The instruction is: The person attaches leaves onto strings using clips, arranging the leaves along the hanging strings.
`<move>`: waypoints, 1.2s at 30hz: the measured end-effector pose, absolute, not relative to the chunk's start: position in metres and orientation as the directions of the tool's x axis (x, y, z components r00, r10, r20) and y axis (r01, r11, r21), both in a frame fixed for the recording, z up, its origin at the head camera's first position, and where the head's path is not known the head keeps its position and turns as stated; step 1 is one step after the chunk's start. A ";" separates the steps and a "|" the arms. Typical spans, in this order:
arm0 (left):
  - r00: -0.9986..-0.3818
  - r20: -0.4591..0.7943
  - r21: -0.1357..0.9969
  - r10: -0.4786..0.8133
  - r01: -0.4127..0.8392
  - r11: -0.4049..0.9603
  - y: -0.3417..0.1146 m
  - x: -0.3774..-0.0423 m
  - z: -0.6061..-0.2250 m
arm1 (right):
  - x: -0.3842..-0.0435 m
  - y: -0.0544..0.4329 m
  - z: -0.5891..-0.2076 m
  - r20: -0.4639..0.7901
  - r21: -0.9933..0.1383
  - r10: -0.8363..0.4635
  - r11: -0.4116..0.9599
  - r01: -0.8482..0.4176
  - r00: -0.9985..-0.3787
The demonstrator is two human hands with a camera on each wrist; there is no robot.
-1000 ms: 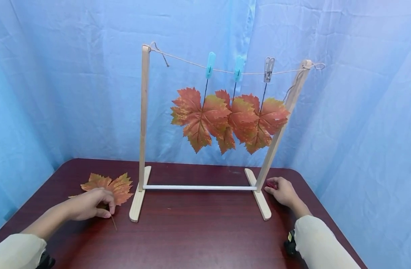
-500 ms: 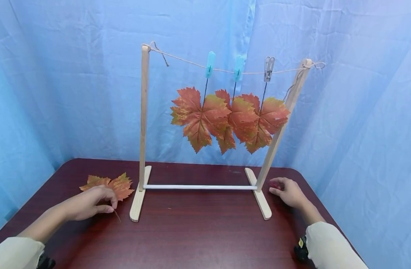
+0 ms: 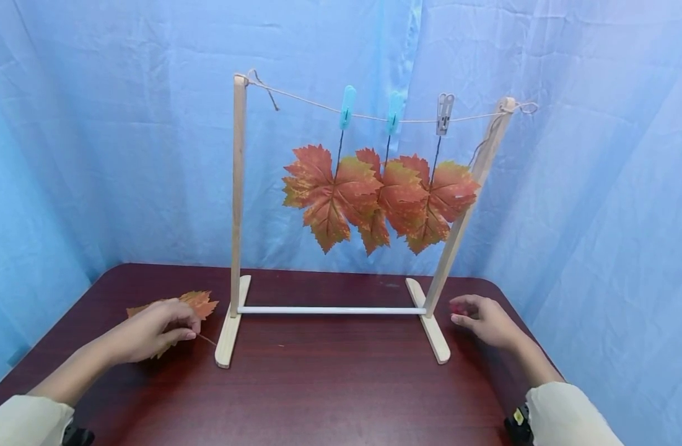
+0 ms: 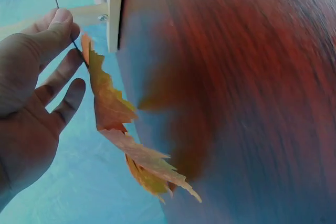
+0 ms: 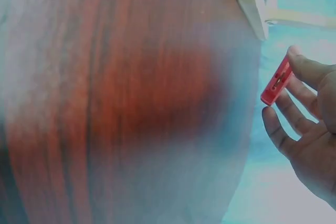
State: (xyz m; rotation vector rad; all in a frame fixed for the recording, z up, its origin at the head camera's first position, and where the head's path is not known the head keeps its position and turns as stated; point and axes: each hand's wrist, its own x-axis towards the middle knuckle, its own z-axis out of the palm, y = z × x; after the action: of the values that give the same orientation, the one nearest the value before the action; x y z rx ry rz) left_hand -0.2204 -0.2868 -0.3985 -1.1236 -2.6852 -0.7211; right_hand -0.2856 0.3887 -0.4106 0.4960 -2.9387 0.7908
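Note:
My left hand (image 3: 157,331) pinches the thin stem of an orange artificial maple leaf (image 4: 113,106) between thumb and fingertips. In the left wrist view the leaf hangs below the fingers, seen nearly edge-on; the hand hides part of it in the head view. My right hand (image 3: 488,319) holds a red clothespin (image 5: 277,81) between thumb and fingers, to the right of the wooden stand (image 3: 237,198). Three similar leaves (image 3: 332,198) hang by their stems from the stand's string (image 3: 307,100), clipped by two light-blue clothespins (image 3: 347,106) and a grey clothespin (image 3: 444,114).
The stand has two posts on flat wooden feet (image 3: 434,337), joined low down by a white rod (image 3: 332,310). It stands on a dark red-brown table (image 3: 329,396). Blue curtains (image 3: 151,155) enclose the back and sides.
My left hand has turned the leaf, so its stem now points right toward the stand's left foot. The right hand has drawn slightly right, away from the stand, with the red clothespin.

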 end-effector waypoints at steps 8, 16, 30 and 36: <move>-0.687 0.401 0.406 0.606 0.726 0.555 -0.274 -0.220 -0.392 | -0.277 0.386 -0.402 0.140 -0.514 -0.345 0.775 -0.366 -0.928; -0.685 0.459 0.384 0.566 0.728 0.568 -0.261 -0.218 -0.384 | -0.267 0.372 -0.387 0.117 -0.536 -0.409 0.741 -0.404 -0.905; -0.739 0.484 0.486 0.468 0.672 0.559 -0.237 -0.217 -0.381 | -0.258 0.325 -0.360 0.167 -0.516 -0.532 0.670 -0.534 -0.830; -0.797 0.452 0.568 0.401 0.604 0.560 -0.222 -0.216 -0.372 | -0.257 0.308 -0.354 0.157 -0.516 -0.574 0.646 -0.563 -0.803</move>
State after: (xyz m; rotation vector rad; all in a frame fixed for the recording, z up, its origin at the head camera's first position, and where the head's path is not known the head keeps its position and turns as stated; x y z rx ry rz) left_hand -0.2161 -0.2224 -0.3722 -0.8337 -2.5257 -1.0723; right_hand -0.2570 0.3078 -0.3542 0.9912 -2.8692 0.8880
